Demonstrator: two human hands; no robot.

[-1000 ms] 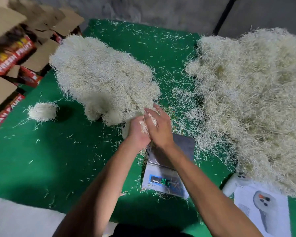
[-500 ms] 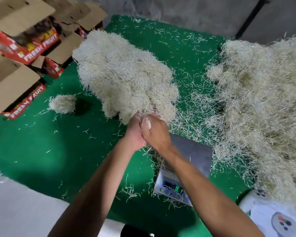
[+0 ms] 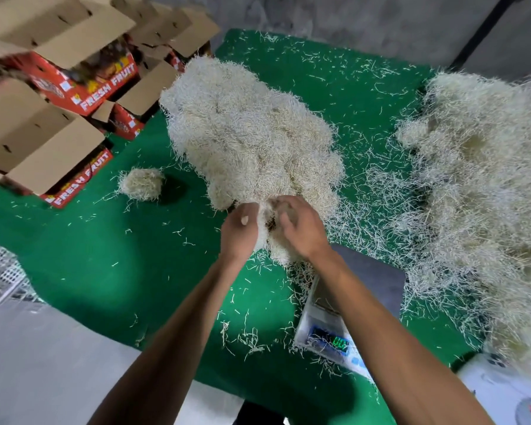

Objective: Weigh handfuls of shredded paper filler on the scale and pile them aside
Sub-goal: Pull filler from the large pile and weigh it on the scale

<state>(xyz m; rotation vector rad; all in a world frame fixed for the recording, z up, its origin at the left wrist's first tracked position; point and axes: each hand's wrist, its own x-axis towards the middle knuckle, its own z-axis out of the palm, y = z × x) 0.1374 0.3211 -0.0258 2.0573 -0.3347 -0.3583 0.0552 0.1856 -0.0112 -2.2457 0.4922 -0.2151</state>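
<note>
We hold a handful of filler (image 3: 273, 240) between both hands, left hand (image 3: 238, 230) and right hand (image 3: 304, 231) curled on it together, at the near edge of the weighed pile (image 3: 249, 139). The scale (image 3: 350, 311) sits bare. Next, we judge, we release it onto that pile.

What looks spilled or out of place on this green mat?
Loose cream paper shreds litter the green felt mat, some across the grey digital scale. One small shredded-paper clump sits apart from the piles.
</note>
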